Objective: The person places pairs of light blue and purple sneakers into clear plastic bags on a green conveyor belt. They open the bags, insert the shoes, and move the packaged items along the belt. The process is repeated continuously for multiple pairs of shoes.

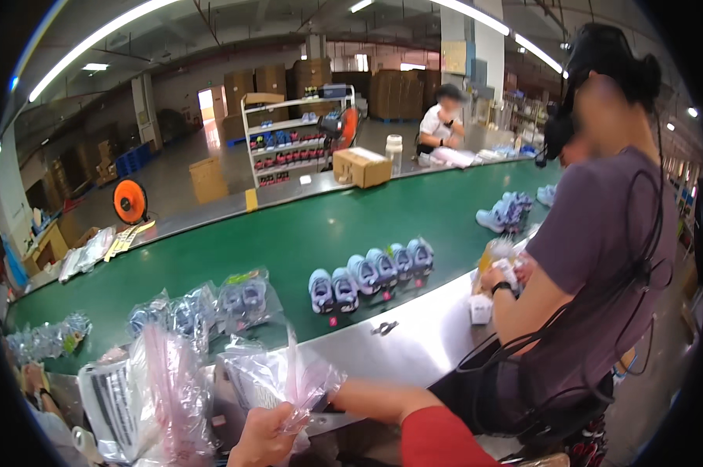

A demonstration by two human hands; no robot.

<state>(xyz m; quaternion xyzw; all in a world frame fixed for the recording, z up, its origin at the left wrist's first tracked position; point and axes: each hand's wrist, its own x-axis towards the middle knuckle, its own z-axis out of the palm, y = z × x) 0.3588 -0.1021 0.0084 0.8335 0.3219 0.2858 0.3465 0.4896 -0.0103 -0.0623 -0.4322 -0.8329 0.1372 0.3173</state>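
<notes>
One hand (266,440), the left, has its grip closed on a clear plastic bag (277,377); right hand hidden.

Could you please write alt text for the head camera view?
The person's left hand grips a clear plastic bag at the edge of a green conveyor belt carrying small blue shoes. The right forearm reaches behind the bag, hand hidden; a co-worker sits alongside.

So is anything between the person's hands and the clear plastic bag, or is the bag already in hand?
Nothing visible stands between them. The left hand already grips the clear plastic bag at its lower edge. The right hand is mostly hidden behind the bag, so its grip cannot be judged.
</notes>
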